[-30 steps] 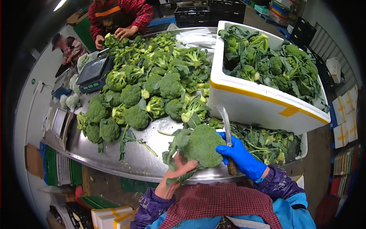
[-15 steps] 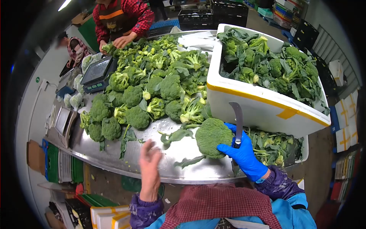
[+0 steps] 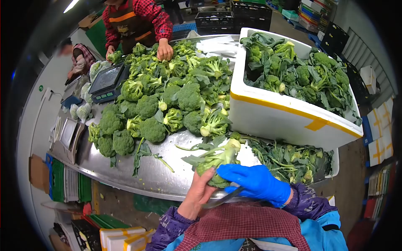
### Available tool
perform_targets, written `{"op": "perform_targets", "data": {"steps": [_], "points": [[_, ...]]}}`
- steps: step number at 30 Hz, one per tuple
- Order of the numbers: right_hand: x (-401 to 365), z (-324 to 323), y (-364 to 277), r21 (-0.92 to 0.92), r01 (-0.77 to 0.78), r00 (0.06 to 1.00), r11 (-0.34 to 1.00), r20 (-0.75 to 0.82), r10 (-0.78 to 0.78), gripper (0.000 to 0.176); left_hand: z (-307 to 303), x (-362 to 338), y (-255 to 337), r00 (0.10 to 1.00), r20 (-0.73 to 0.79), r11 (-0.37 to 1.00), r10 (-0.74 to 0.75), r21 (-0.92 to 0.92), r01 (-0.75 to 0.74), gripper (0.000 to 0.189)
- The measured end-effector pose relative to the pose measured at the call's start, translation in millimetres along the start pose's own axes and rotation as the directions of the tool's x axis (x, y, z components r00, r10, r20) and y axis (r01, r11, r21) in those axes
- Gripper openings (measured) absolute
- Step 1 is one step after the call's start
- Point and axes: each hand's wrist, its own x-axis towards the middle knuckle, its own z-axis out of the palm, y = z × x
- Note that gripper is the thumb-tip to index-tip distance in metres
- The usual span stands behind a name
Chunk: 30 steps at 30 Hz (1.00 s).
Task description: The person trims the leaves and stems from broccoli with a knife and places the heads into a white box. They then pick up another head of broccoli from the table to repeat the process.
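Spreading across the view, a metal tabletop [image 3: 159,180] carries a large heap of broccoli [image 3: 188,96], densest toward the far side; at its right stands a white foam box [image 3: 272,119] with yellow tape, filled with more broccoli and leaves; across the tabletop, a co-worker [image 3: 136,25] in red checked sleeves has 1 hand on the far part of the heap and 1 on a floret beside a dark scale [image 3: 104,81]; below the foam box, a pile of loose leaves [image 3: 289,159] lies near the wearer's right side.

Both hands are close together near the front edge; the blue-gloved right hand [image 3: 255,182] is closed round a knife, its handle hidden in the grip; the bare left hand [image 3: 197,190] is clamped on 1 broccoli head [image 3: 217,161], held above the tabletop, stem pointing away from the wearer; the curved knife blade [image 3: 222,198], slightly blurred, lies below that head, angled toward the left wrist.
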Motion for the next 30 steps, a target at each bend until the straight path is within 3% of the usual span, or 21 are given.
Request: {"op": "perform_targets", "data": {"steps": [1, 3, 4, 5, 7, 9, 11, 14, 15, 16, 17, 18, 19, 20, 21, 23, 25, 27, 29, 30], "points": [[-1, -3, 4, -0.001, -0.005, 1.000, 1.000, -0.002, 0.005, 0.052, -2, 1, 2, 1.000, -0.006, 0.999, -0.027, -0.018, 0.027, 0.061], [-3, -7, 13, 0.058, -0.145, 0.962, 0.988, -0.224, 0.154, 0.046, 3, -2, 7, 0.998, -0.063, 0.999, -0.007, 0.033, 0.009, 0.059], [0, -7, 18, -0.071, -0.209, 0.946, 0.975, -0.266, 0.183, 0.039, 2, -2, 8, 0.998, -0.060, 0.999, -0.031, 0.006, 0.031, 0.058], [-1, -4, 23, -0.073, -0.213, 0.945, 0.974, -0.269, 0.187, 0.039, 2, -2, 9, 0.997, -0.055, 0.998, -0.055, -0.019, 0.054, 0.057], [-1, 0, 35, -0.284, -0.249, 0.947, 0.926, -0.271, 0.171, 0.030, 2, -2, 8, 0.994, -0.082, 0.998, -0.068, 0.006, 0.068, 0.056], [5, 1, 33, -0.297, -0.262, 0.943, 0.918, -0.282, 0.178, 0.027, 0, -3, 4, 0.991, -0.060, 0.993, -0.120, -0.014, 0.119, 0.055], [7, 5, 36, -0.466, -0.319, 0.945, 0.825, -0.218, 0.242, 0.027, 4, -5, 3, 0.991, -0.055, 0.993, -0.121, -0.011, 0.120, 0.055], [-6, 17, 66, -0.365, -0.369, 0.926, 0.855, -0.229, 0.301, 0.029, 8, -11, 4, 0.991, -0.060, 0.993, -0.118, 0.003, 0.118, 0.054], [-17, 21, 76, -0.176, -0.460, 0.879, 0.871, -0.233, 0.417, 0.028, 2, -13, 4, 0.999, -0.047, 0.994, -0.025, 0.108, 0.030, 0.055], [-32, 20, 92, -0.225, -0.570, 0.820, 0.790, -0.102, 0.563, 0.026, -2, -12, 8, 0.997, -0.019, 0.975, 0.073, 0.211, -0.068, 0.056], [-32, 13, 97, -0.288, -0.660, 0.721, 0.693, 0.015, 0.693, 0.024, -1, -11, 17, 0.997, -0.010, 0.973, 0.081, 0.217, -0.077, 0.056], [-32, 9, 91, -0.144, -0.737, 0.666, 0.660, 0.014, 0.746, 0.024, 4, -14, 25, 0.992, -0.013, 0.964, 0.129, 0.237, -0.122, 0.057], [-25, 4, 77, -0.155, -0.734, 0.664, 0.662, 0.042, 0.746, 0.024, 4, -21, 24, 0.985, -0.039, 0.957, 0.170, 0.243, -0.156, 0.059], [-13, 4, 61, 0.135, -0.596, 0.795, 0.792, -0.037, 0.605, 0.028, 7, -18, 30, 0.993, -0.047, 0.959, 0.109, 0.268, -0.092, 0.063], [3, 1, 50, 0.388, -0.357, 0.867, 0.850, -0.202, 0.456, 0.034, 6, -18, 28, 0.993, -0.045, 0.957, 0.108, 0.277, -0.092, 0.063], [23, -9, 30, 0.503, -0.184, 0.942, 0.844, -0.154, 0.298, 0.044, 7, -14, 23, 0.992, -0.009, 0.970, 0.123, 0.213, -0.118, 0.065], [18, -1, 32, 0.511, -0.189, 0.940, 0.838, -0.154, 0.306, 0.040, 12, -18, 25, 0.993, 0.011, 0.977, 0.115, 0.178, -0.115, 0.069], [10, -8, 37, 0.252, -0.221, 0.970, 0.942, -0.040, 0.238, 0.034, 13, -22, 29, 0.999, 0.038, 0.976, 0.026, 0.214, -0.033, 0.073], [14, -25, 24, 0.173, -0.207, 0.977, 0.963, -0.010, 0.212, 0.025, 15, -26, 30, 0.999, -0.001, 0.968, 0.033, 0.250, -0.031, 0.077], [12, -32, 23, -0.020, -0.189, 0.980, 0.982, 0.054, 0.190, 0.023, 15, -27, 31, 0.996, 0.001, 0.915, 0.093, 0.394, -0.086, 0.077]]}}
